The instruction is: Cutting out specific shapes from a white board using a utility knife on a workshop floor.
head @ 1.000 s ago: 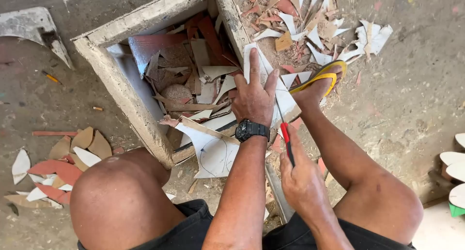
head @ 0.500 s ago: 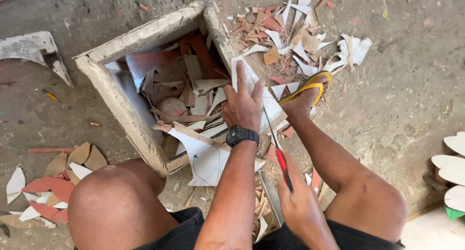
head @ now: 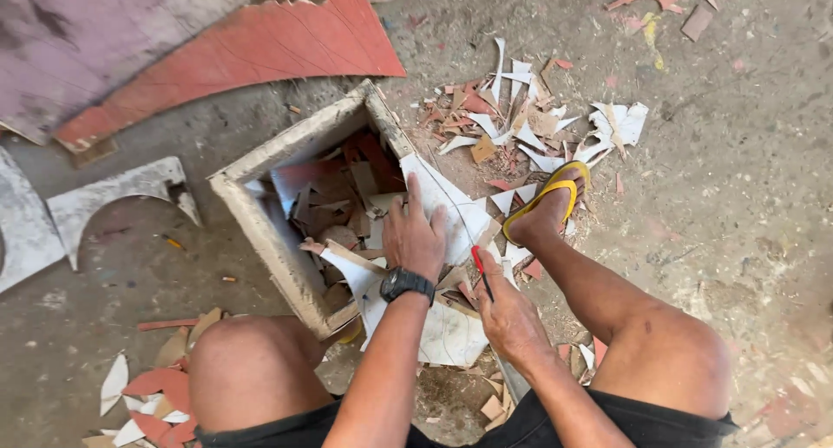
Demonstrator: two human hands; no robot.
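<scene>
Over concrete floor (head: 746,240), white sheet (head: 451,209) lies under left fingers (head: 415,207).

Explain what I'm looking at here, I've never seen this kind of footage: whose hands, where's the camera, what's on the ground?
There is one view, from a camera on the person's head, looking down past their knees. No machine is involved, just two bare hands. The left hand, wearing a black watch, presses flat on a white sheet piece lying over the wall of a square concrete frame full of offcuts. The right hand grips a red-handled tool against the sheet. White and red scraps litter the ground beyond a foot in a yellow sandal.
</scene>
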